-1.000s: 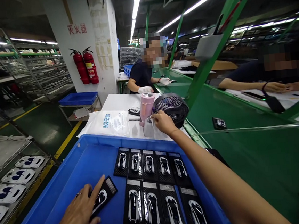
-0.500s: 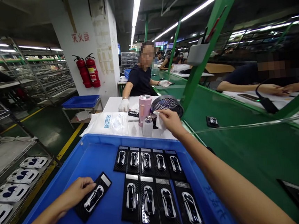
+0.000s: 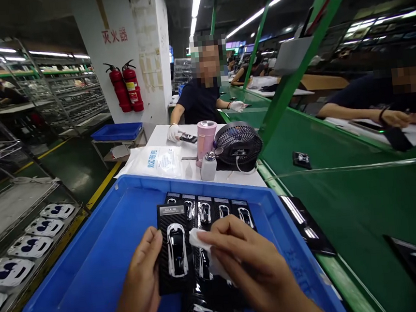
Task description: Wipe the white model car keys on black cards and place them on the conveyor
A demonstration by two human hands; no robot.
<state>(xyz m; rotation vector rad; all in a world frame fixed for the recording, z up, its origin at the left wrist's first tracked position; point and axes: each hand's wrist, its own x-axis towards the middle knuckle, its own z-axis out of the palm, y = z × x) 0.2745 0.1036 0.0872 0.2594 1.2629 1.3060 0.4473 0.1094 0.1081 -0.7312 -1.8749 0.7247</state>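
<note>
My left hand (image 3: 141, 273) grips the left edge of a black display base carrying a white-and-black model car (image 3: 177, 251), held up nearly upright above the tray. Close to its right side, my right hand (image 3: 253, 259) pinches a white cloth (image 3: 199, 238) between thumb and fingers; whether the cloth touches the base I cannot tell. Beneath both hands lies a blue tray (image 3: 89, 254), with several more model cars on black bases (image 3: 206, 213) set in rows, partly hidden by my right hand.
Past the tray, a white table holds a plastic wipes bag (image 3: 153, 161), a glass bottle (image 3: 208, 168), a pink tumbler (image 3: 206, 141) and a black fan (image 3: 239, 143). A gloved co-worker (image 3: 203, 98) sits beyond. Rightward runs a green conveyor (image 3: 327, 189); a shelf rack (image 3: 13, 217) stands left.
My right hand has come back from beside the bottle and fan to the model car, bringing the cloth. My left hand has raised the model car's base from the tray and turned it upright.
</note>
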